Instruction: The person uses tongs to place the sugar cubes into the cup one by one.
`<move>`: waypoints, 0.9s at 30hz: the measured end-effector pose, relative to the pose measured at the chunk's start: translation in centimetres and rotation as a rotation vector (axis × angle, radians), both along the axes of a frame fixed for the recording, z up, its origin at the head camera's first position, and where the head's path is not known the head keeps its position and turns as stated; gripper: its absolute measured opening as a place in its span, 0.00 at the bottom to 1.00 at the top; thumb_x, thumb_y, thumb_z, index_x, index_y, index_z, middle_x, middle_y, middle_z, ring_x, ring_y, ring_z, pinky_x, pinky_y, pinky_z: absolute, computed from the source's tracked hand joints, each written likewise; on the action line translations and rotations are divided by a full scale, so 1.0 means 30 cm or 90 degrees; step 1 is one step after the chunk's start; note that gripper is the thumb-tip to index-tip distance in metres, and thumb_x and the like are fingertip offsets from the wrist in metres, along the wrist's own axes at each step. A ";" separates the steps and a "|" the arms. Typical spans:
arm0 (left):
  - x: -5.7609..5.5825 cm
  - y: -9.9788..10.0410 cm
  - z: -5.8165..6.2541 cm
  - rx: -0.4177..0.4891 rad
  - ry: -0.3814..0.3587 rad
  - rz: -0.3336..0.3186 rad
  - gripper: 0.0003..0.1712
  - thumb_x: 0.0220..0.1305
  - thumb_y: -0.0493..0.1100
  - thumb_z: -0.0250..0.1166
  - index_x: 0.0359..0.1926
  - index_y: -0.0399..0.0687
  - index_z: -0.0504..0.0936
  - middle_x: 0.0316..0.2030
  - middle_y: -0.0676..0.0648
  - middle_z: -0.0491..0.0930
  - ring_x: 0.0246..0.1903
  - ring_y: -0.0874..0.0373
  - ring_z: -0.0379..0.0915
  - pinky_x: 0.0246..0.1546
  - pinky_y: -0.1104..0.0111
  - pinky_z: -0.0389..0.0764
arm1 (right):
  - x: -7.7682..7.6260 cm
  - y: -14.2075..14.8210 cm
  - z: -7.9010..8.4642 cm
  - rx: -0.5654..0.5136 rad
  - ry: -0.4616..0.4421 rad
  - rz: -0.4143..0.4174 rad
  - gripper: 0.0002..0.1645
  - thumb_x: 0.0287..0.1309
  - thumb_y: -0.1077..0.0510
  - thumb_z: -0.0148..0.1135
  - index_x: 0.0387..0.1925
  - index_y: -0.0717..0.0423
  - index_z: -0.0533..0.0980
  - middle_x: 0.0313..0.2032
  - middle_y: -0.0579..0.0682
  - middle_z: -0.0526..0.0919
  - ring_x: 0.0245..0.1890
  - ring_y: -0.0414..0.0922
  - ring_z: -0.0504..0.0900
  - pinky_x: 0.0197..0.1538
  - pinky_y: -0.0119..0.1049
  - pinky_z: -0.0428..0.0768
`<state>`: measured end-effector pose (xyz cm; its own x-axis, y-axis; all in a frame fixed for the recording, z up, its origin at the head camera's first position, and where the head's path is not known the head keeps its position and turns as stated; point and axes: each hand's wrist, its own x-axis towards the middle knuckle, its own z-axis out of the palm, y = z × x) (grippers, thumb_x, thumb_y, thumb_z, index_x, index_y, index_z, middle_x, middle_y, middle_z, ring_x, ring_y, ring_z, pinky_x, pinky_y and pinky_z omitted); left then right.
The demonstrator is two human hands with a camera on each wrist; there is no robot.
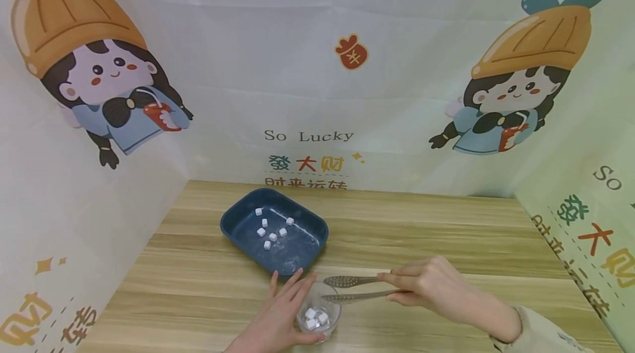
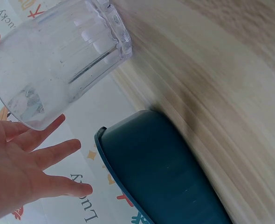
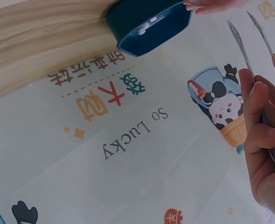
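My left hand (image 1: 280, 317) is at a clear plastic cup (image 1: 334, 317), thumb on the near side and index finger on the far side near the rim, other fingers spread. Several white cubes (image 1: 311, 323) lie at the bottom of the cup. My right hand (image 1: 436, 289) holds metal tongs (image 1: 349, 281) with perforated tips. The tips stand apart over the cup's mouth, with nothing visible between them. In the left wrist view the cup (image 2: 53, 60) stands upright on the table. The right wrist view shows the tongs (image 3: 240, 44) between thumb and fingers.
Behind the cup sits a dark blue tray (image 1: 301, 253) with several white cubes (image 1: 273, 237) scattered on its floor. The wooden table (image 1: 421, 231) is bounded at the back and both sides by printed cloth walls (image 1: 397, 121).
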<state>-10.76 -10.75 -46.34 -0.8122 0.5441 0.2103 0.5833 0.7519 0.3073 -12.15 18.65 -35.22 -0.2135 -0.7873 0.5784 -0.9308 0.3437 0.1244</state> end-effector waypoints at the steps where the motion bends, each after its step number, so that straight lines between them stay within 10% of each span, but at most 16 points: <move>1: 0.000 0.000 0.000 -0.001 0.001 0.001 0.56 0.40 0.72 0.61 0.64 0.43 0.57 0.63 0.46 0.62 0.64 0.47 0.54 0.59 0.37 0.48 | 0.000 0.002 0.000 -0.003 -0.001 -0.003 0.16 0.56 0.49 0.56 0.37 0.54 0.82 0.28 0.44 0.86 0.24 0.32 0.80 0.25 0.20 0.76; 27: 0.000 0.000 -0.012 0.000 0.015 0.009 0.57 0.39 0.72 0.62 0.64 0.43 0.58 0.63 0.47 0.63 0.64 0.47 0.55 0.59 0.38 0.49 | 0.009 0.087 -0.035 -0.109 -0.048 -0.095 0.16 0.48 0.48 0.62 0.33 0.55 0.83 0.28 0.48 0.86 0.24 0.39 0.84 0.25 0.21 0.77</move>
